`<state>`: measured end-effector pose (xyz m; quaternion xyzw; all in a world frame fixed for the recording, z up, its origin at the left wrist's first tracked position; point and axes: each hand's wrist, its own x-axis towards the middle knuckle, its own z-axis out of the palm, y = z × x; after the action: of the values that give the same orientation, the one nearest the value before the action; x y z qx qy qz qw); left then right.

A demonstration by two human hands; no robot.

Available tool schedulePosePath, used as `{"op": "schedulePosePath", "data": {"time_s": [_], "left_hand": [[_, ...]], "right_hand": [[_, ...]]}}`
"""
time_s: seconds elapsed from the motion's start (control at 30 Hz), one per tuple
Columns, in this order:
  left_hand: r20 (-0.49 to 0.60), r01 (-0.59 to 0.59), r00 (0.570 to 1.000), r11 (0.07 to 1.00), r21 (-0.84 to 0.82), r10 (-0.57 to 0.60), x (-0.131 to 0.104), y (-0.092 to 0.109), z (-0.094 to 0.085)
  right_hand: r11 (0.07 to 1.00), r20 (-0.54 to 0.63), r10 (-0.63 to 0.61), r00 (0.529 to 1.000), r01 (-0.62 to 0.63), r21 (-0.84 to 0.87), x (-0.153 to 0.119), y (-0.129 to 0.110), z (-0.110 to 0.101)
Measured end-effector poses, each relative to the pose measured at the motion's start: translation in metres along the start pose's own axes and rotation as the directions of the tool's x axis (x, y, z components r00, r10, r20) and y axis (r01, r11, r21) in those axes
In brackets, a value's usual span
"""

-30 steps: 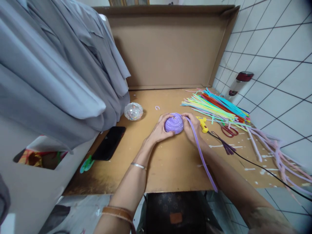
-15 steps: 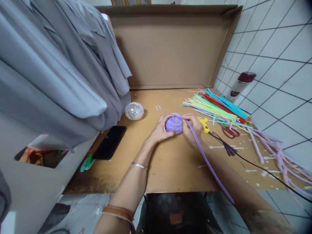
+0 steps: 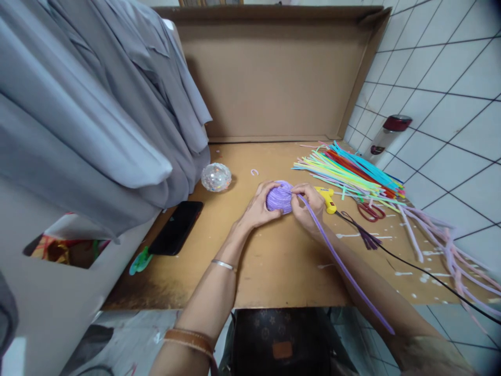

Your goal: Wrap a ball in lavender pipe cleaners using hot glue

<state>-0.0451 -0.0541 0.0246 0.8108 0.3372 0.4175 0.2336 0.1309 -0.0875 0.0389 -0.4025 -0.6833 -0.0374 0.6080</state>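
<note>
A rounded purple coil of wound pipe cleaner (image 3: 279, 199) is held just above the middle of the table. My left hand (image 3: 260, 206) cups it from the left, thumb below and fingers over the top. On its right side, my right hand (image 3: 308, 206) pinches a purple pipe cleaner (image 3: 340, 261) close to the coil. The long free end of that strand trails down across my right forearm. Right of my right hand lies a yellow glue gun (image 3: 326, 199) with a black cord.
Colourful pipe cleaners (image 3: 352, 169) lie in a pile at the back right, beside red-handled scissors (image 3: 370, 211). A faceted clear ball (image 3: 216, 177), a black phone (image 3: 177, 228) and a green clip (image 3: 140, 261) are on the left. A cardboard panel (image 3: 274, 78) stands behind.
The coil has turned slightly in my left hand. The strand's free end has swung a little to the right and down. Both hands keep their grip.
</note>
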Motion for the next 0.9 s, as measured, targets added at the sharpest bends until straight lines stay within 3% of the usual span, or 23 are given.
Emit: {"op": "schedulePosePath", "data": {"time_s": [0.27,0.47,0.9], "left_hand": [[-0.016,-0.043,0.999,0.999,0.022,0.044,0.0002,-0.0024,0.0014],[-0.027,-0.091,0.995,0.996,0.024,0.092,0.0021,-0.0032,0.002],[-0.054,-0.121,0.991,0.992,0.022,0.122,0.002,-0.0046,0.0026]], "right_hand": [[0.992,0.037,0.109,0.993,-0.112,0.064,-0.0006,0.0023,0.0007],[0.962,-0.028,0.196,0.98,-0.186,0.202,0.004,0.0004,0.0027],[0.968,-0.004,0.116,0.993,-0.112,0.225,0.0045,0.0044,0.0015]]}}
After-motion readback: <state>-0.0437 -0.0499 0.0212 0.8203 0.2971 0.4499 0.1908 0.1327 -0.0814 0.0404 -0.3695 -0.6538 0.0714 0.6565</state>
